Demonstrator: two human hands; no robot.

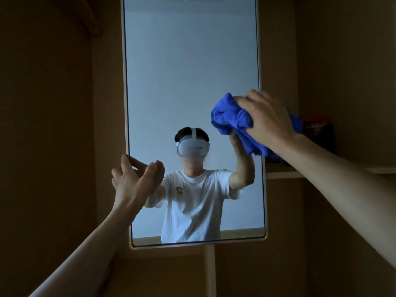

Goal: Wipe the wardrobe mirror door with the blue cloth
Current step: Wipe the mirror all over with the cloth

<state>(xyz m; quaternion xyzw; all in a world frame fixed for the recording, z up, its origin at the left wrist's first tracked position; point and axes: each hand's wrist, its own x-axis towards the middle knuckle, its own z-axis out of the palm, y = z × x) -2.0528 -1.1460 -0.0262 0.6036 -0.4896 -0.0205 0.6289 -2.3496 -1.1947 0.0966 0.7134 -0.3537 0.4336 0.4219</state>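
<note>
Blue cloth [232,116] against mirror door [182,61]

We see the mirror door [192,82] as smooth, glossy glass in a thin pale frame with a satin look — small droplets speckle its lower part. The blue cloth [231,118] looks soft, plush and matt, like microfibre. The wardrobe panels [53,125] around it appear matt brown wood.

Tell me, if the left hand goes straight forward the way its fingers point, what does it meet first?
Most likely the mirror door: the left hand is open at its left edge, already touching or nearly so.
</note>
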